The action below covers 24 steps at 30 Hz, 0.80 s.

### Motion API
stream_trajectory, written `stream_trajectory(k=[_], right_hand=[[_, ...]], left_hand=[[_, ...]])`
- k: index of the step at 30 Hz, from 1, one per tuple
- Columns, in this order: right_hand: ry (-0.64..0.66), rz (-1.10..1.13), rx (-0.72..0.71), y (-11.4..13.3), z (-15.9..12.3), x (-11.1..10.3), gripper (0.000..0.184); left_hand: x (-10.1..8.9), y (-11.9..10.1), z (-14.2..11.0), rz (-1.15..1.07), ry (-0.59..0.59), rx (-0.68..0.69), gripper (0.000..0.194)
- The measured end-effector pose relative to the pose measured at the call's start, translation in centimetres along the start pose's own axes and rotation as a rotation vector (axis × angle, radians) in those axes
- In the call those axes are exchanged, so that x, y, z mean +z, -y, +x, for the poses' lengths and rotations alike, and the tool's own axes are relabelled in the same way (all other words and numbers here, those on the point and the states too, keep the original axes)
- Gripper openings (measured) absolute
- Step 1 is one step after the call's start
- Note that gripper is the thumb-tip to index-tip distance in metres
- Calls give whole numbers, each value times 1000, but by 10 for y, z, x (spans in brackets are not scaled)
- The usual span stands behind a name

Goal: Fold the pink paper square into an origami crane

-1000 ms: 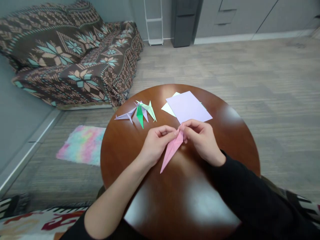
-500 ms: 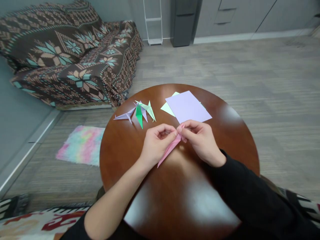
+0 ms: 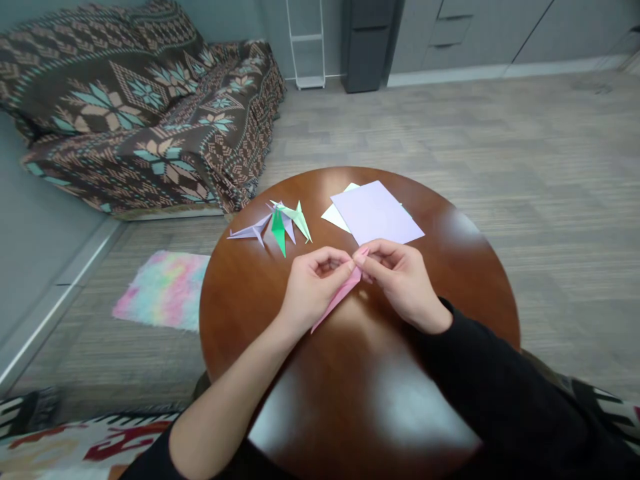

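A folded pink paper piece (image 3: 334,304), long and pointed, hangs just above the round brown table (image 3: 280,373). My left hand (image 3: 313,283) pinches its upper end from the left. My right hand (image 3: 400,280) pinches the same end from the right, fingertips almost meeting those of the left. The lower tip of the pink piece points toward me and to the left. Most of its upper part is hidden by my fingers.
Several finished folded paper figures (image 3: 277,223) in lilac and green lie at the table's far left. A lilac sheet (image 3: 375,212) rests on a pale green sheet (image 3: 333,213) at the far middle. A patterned sofa (image 3: 130,107) and pastel rug (image 3: 163,288) sit on the left.
The pink paper has turned edge-on and looks narrower, and its lower tip has risen and shifted left. Both hands have kept their pinch and moved slightly up.
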State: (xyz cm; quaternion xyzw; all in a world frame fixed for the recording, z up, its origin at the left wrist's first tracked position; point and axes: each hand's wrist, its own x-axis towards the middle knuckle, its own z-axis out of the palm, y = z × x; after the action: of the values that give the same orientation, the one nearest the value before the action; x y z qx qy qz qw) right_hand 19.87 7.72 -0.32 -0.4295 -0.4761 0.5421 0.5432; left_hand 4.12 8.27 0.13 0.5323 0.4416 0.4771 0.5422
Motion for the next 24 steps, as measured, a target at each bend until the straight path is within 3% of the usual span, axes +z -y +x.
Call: stream_trajectory(k=[14, 22, 24], right_hand=[[14, 123, 79, -4, 1, 1, 27], [-234, 153, 8, -4, 8, -8, 23], [-230, 103, -6, -4, 9, -9, 24]], left_hand=[[0, 1, 0, 14, -3, -13, 16], [0, 0, 0, 39, -29, -36, 11], [0, 0, 0, 35, -44, -43, 11]])
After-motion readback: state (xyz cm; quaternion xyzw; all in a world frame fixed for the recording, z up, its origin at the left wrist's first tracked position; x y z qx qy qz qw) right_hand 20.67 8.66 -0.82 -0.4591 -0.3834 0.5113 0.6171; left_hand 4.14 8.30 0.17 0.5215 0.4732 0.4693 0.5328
